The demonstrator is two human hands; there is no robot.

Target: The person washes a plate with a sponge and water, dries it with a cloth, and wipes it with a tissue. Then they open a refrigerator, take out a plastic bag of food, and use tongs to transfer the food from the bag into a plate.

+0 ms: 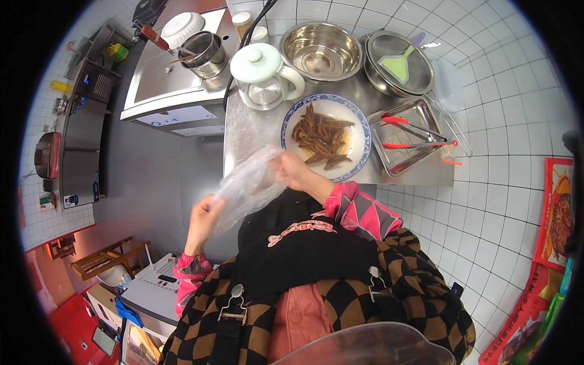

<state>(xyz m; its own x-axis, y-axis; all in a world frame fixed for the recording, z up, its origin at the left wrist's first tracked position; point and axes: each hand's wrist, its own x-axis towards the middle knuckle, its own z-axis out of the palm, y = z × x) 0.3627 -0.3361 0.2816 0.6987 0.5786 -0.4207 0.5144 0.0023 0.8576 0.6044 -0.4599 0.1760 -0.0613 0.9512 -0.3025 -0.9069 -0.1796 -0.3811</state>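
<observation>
A clear plastic bag [248, 187] is stretched between my two hands, in front of my black apron. My left hand [206, 216] pinches its lower left end, while my right hand [288, 169] grips the upper right end, slightly blurred. Just beyond my right hand, a white plate with a blue patterned rim [363, 130] holds a pile of brown cooked meat pieces [321, 137] in a little brownish liquid. To the right of the plate, red-tipped tongs [415, 132] lie across a rectangular steel tray [394, 169].
On the steel counter [237, 132] stand a glass pitcher with a pale green lid [258, 73], a steel bowl [321, 52] and a strainer over a bowl, with a green spatula [399, 64] on it. A steel pot with mesh baskets [205, 57] stands at the upper left. White tiled wall borders the right.
</observation>
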